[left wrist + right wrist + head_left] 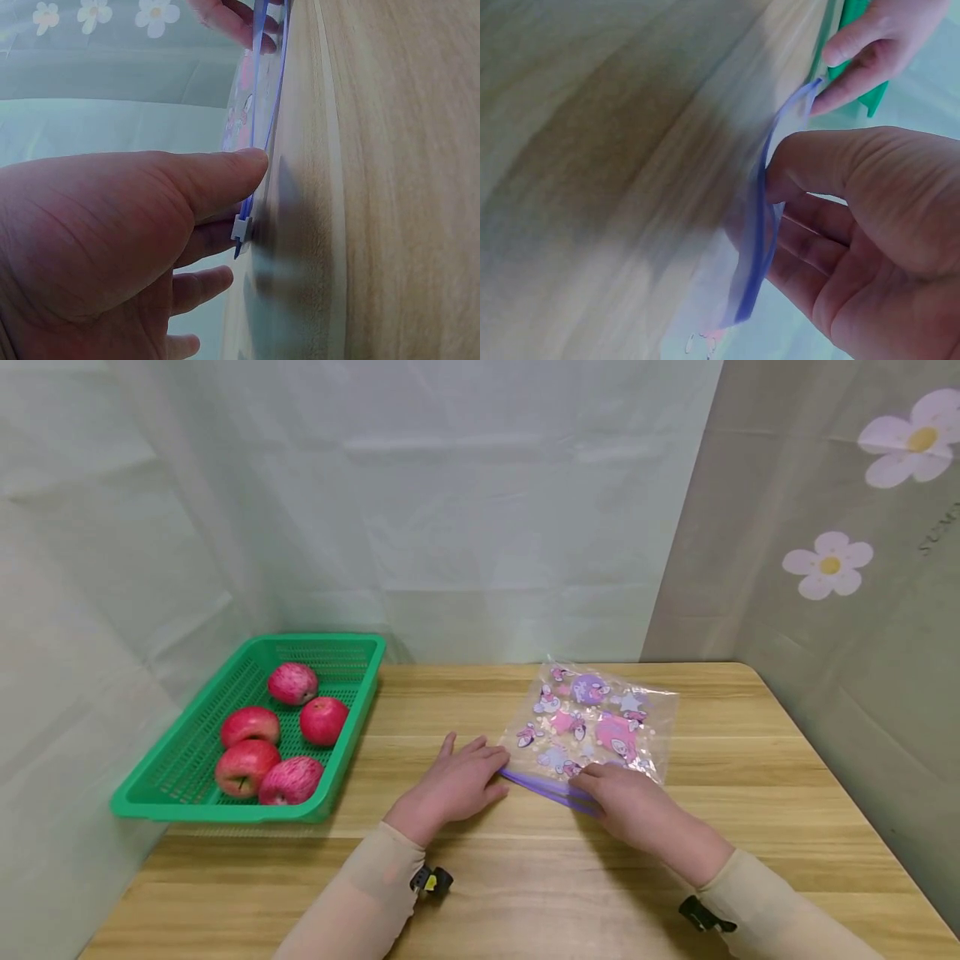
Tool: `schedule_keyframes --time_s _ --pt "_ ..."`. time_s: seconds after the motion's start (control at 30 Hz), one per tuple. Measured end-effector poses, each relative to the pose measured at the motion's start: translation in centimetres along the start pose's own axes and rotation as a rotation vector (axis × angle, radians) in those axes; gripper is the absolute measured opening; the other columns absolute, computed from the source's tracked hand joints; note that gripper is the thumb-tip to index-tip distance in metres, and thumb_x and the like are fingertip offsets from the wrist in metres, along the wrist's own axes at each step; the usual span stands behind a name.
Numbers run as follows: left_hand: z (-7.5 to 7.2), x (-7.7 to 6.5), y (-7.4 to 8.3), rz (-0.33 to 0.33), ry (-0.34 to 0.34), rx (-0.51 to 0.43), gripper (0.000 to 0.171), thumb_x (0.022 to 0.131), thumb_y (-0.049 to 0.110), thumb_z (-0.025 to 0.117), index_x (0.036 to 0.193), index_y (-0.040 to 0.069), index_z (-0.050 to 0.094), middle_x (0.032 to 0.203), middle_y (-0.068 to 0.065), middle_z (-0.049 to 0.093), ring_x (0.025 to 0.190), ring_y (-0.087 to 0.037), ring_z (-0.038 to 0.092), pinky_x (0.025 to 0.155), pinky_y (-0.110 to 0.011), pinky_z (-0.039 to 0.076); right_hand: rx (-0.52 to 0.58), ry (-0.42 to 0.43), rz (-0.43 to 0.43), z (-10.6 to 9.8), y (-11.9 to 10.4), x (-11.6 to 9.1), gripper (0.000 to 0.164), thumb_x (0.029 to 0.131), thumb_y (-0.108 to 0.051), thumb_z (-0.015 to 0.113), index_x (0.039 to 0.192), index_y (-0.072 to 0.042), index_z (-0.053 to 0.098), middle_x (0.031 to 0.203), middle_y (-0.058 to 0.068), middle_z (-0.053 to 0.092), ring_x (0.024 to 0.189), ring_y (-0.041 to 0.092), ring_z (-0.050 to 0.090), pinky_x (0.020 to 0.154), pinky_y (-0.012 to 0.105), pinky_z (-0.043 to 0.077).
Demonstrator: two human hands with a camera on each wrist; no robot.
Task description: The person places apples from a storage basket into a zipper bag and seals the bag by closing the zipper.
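A clear zip bag (558, 722) with pink and purple cartoon prints lies on the table, its purple zip edge (551, 789) toward me. In the right wrist view the zip strips (759, 255) stand slightly apart. My right hand (633, 806) pinches that edge near its right end, the thumb on the near side and fingers behind. At the other end, my left hand (457, 781) touches the corner with fairly straight fingers. A pale slider (241, 226) sits there by its index fingertip in the left wrist view.
A green plastic basket (360, 710) holding several red apples (247, 767) stands at the left of the wooden table (510, 902). Pale curtains (487, 527) enclose the back and sides, with white flowers (828, 565) printed on the right one.
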State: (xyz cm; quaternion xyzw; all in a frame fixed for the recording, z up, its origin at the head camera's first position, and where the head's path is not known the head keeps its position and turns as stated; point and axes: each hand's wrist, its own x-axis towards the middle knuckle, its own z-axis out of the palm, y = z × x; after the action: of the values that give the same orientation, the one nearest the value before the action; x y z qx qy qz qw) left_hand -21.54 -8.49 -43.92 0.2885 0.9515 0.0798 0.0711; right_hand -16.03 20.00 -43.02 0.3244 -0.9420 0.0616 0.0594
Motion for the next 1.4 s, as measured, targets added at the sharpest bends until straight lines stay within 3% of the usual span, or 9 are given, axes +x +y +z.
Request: schedule_keyframes --time_s 0.13,0.33,0.53,0.67,1.03,1.2,1.4 --pt "0.1 0.0 -0.1 -0.001 -0.001 -0.002 0.057 0.112 0.042 0.066 0.161 0.014 0.058 0.167 -0.004 0.054 0.161 -0.036 0.038 0.129 -0.074 0.012 0.002 -0.021 0.002 -0.2 -0.1 0.0 0.053 0.082 0.009 0.088 0.132 -0.005 0.076 0.123 0.015 0.075 0.099 0.035 0.076 0.085 0.051 0.065" --pt "0.1 0.0 -0.1 -0.006 -0.010 0.007 0.057 0.112 0.043 0.066 0.161 0.015 0.059 0.167 -0.003 0.054 0.161 -0.035 0.038 0.129 -0.074 0.012 0.001 0.049 -0.025 0.1 0.2 0.1 0.035 0.086 0.006 0.087 0.117 -0.008 0.080 0.097 0.002 0.065 0.077 0.020 0.067 0.068 0.039 0.062" --pt "0.2 0.0 -0.1 -0.003 -0.007 0.007 0.056 0.112 0.042 0.066 0.160 0.015 0.060 0.166 -0.003 0.054 0.161 -0.036 0.038 0.128 -0.075 0.013 -0.018 0.038 0.069 0.5 0.3 0.0 0.019 0.088 -0.004 0.089 0.102 -0.016 0.083 0.094 -0.004 0.074 0.088 0.021 0.074 0.073 0.041 0.063" --pt "0.1 0.0 0.0 0.003 0.020 0.012 0.056 0.112 0.043 0.066 0.160 0.015 0.059 0.167 -0.003 0.053 0.161 -0.036 0.037 0.128 -0.075 0.013 0.021 0.049 0.137 0.4 0.1 0.1 0.012 0.091 -0.009 0.088 0.094 -0.017 0.081 0.088 -0.004 0.076 0.081 0.020 0.073 0.069 0.041 0.061" --pt "-0.3 0.2 0.1 0.012 0.200 0.051 0.061 0.111 0.047 0.066 0.162 0.015 0.056 0.174 -0.011 0.042 0.162 -0.039 0.034 0.128 -0.074 0.016 0.124 0.079 0.234 0.4 -1.0 0.5 0.012 0.095 -0.011 0.083 0.089 -0.020 0.077 0.066 -0.012 0.057 0.058 0.009 0.048 0.050 0.035 0.043" --pt "-0.4 0.3 0.1 0.001 0.255 0.083 0.061 0.111 0.046 0.065 0.163 0.015 0.055 0.172 -0.012 0.044 0.161 -0.037 0.036 0.129 -0.072 0.017 0.152 0.095 0.257 0.3 -1.5 0.7 0.007 0.098 -0.016 0.082 0.097 -0.019 0.076 0.068 -0.013 0.061 0.056 0.007 0.048 0.050 0.034 0.043" --pt "-0.6 0.4 0.2 -0.013 0.337 0.092 0.060 0.111 0.045 0.067 0.161 0.014 0.056 0.167 -0.011 0.052 0.157 -0.037 0.044 0.128 -0.070 0.024 0.180 0.125 0.288 0.3 -2.0 1.5 0.015 0.099 -0.017 0.083 0.105 -0.017 0.069 0.065 -0.015 0.056 0.053 0.006 0.046 0.046 0.030 0.039"
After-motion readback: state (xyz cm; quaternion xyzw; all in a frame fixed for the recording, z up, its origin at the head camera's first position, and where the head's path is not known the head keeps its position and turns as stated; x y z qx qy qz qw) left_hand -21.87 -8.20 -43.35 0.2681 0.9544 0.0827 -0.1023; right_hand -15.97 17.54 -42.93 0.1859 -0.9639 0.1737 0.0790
